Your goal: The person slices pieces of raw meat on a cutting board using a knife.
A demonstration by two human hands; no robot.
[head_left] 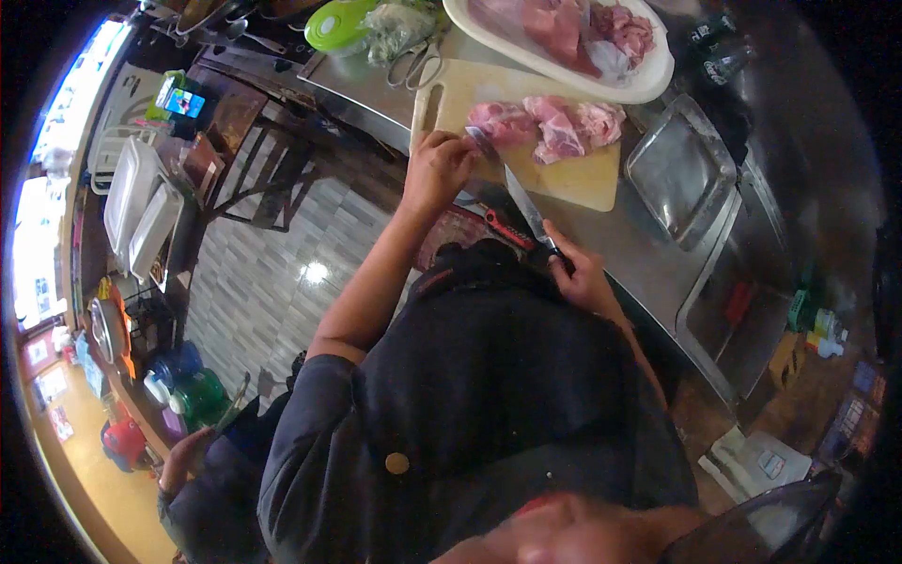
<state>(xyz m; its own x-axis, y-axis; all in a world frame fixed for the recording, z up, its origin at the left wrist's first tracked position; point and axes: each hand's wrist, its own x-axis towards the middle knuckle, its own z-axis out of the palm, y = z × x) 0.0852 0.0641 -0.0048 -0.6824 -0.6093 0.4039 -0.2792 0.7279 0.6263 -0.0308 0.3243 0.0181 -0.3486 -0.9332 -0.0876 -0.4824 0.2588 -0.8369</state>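
My right hand (583, 273) is wrapped around the dark handle of a kitchen knife (528, 203), its blade pointing up and left toward the cutting board (587, 193). At the board's left edge my left hand (437, 171) has its fingers pinched together. A narrow blade-like piece (485, 147) shows beside those fingertips; whether they grip it I cannot tell. Raw pink meat pieces (554, 130) lie on the board, just right of my left hand. Below the board is a red-and-black handle (508, 228), close to the knife.
Behind the board stands a white tub (648, 89) holding more raw meat. Scissors (413, 68), a plastic bag (399, 28) and a green lid (336, 25) are at the back left. A metal tray (681, 169) and sink (738, 310) lie right. Another person (221, 489) is at lower left.
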